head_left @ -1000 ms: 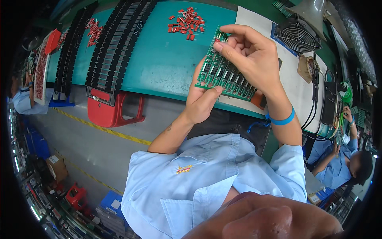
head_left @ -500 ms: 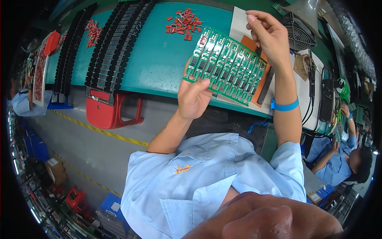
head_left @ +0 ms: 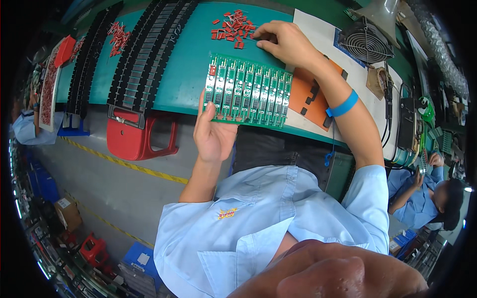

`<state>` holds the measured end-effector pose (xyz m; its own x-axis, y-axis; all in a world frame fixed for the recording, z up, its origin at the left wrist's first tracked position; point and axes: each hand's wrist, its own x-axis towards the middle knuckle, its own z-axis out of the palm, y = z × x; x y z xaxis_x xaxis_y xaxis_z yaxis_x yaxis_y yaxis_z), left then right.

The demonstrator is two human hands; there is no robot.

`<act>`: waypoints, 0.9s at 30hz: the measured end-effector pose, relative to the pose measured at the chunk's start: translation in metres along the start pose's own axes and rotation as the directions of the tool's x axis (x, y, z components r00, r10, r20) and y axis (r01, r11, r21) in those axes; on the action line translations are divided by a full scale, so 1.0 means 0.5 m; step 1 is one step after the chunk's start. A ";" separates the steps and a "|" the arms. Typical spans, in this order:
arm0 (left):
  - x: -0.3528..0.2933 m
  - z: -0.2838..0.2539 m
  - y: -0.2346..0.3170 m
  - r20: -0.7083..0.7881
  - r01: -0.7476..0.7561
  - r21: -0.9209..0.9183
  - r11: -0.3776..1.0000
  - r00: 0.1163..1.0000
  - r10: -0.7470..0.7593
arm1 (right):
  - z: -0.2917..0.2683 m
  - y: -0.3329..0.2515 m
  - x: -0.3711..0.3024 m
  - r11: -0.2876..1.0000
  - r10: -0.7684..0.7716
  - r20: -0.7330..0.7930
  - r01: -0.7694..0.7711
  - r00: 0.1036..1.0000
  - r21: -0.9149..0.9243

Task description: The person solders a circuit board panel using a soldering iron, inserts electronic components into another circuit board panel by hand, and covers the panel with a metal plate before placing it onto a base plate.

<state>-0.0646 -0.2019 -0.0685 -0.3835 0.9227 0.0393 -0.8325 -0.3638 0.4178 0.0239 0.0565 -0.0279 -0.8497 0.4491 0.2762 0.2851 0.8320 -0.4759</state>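
My left hand (head_left: 214, 136) grips a green circuit board panel (head_left: 248, 92) by its left end, thumb on top and the other fingers underneath. The panel is made of several narrow strips with dark and white parts, and one red component (head_left: 212, 70) stands at the top of the leftmost strip. My right hand (head_left: 285, 42) reaches over the teal bench to the right edge of a pile of loose red components (head_left: 233, 30) with thin wire leads. Its thumb and forefinger are apart, and I see nothing between them. A blue wrist strap (head_left: 344, 105) circles my right forearm.
Black slotted rails (head_left: 149, 54) lie left of the pile, with more red components (head_left: 118, 39) beyond. On the right are an orange board (head_left: 310, 102), a fan (head_left: 366, 42) and a co-worker (head_left: 417, 191). A red stool (head_left: 131, 139) stands below the bench edge.
My left hand has moved left with the panel, which now lies straighter. My right hand has come left and down from above the panel's right side to the red pile.
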 end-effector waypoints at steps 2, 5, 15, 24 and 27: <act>-0.003 -0.004 0.001 0.012 -0.020 -0.018 1.000 1.000 0.020 | 0.010 -0.001 0.014 1.000 0.024 -0.013 -0.024 1.000 0.009; -0.009 -0.007 0.005 0.009 -0.038 -0.030 0.999 0.999 0.039 | 0.017 -0.012 0.023 1.000 0.019 -0.034 -0.019 0.999 -0.006; -0.008 -0.010 0.004 -0.025 -0.027 -0.040 0.999 0.999 0.026 | 0.026 -0.082 0.040 0.981 -0.094 0.002 0.093 0.996 -0.169; -0.008 -0.010 0.002 -0.024 -0.028 -0.028 0.999 0.999 0.027 | 0.028 -0.060 0.035 0.936 -0.139 -0.051 0.114 0.989 -0.333; -0.008 -0.013 0.002 -0.036 -0.026 -0.003 1.000 0.999 0.026 | 0.005 -0.051 0.032 0.969 0.021 0.012 -0.017 1.000 -0.245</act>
<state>-0.0664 -0.2067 -0.0741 -0.4188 0.9079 0.0171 -0.8237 -0.3877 0.4137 0.0021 0.0416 -0.0136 -0.8488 0.4623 0.2565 0.3996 0.8787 -0.2613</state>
